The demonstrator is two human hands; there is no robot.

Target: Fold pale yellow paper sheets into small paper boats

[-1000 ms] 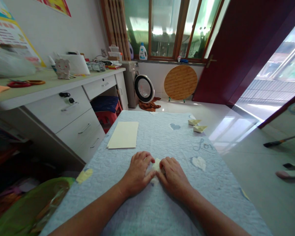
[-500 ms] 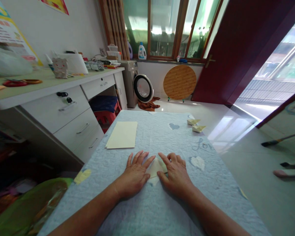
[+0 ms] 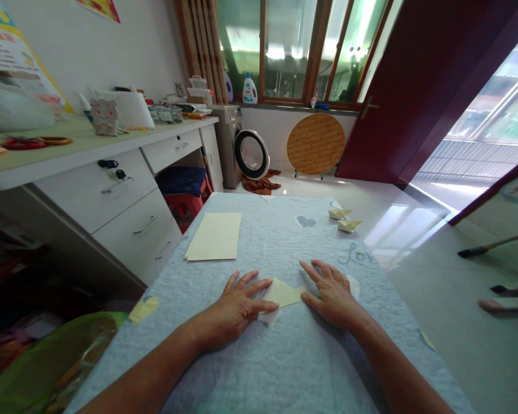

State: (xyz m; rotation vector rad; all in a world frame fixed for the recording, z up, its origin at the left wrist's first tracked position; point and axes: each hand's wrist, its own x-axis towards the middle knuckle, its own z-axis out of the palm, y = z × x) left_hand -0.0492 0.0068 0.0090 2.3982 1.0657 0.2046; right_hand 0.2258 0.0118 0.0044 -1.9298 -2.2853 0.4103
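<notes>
A small folded piece of pale yellow paper (image 3: 286, 294) lies on the cloth-covered table in front of me. My left hand (image 3: 237, 305) presses on its left side with thumb and forefinger, the fingers spread. At the paper's right tip rests the thumb of my right hand (image 3: 330, 293), whose other fingers stretch out over the cloth. Beyond my left hand lies a stack of pale yellow paper sheets (image 3: 216, 237). Two folded paper boats (image 3: 349, 226) sit at the table's far right corner.
A light blue quilted cloth (image 3: 267, 368) covers the table. To the left stand a white desk (image 3: 125, 195) with drawers and a green bin (image 3: 47, 368). Behind are a red stool (image 3: 185, 201), a washing machine (image 3: 228, 149) with its door open, and a round wooden board (image 3: 316, 144).
My right hand has slid to the right, away from my left hand, uncovering more of the folded paper. My left thumb has moved onto the paper's lower left part.
</notes>
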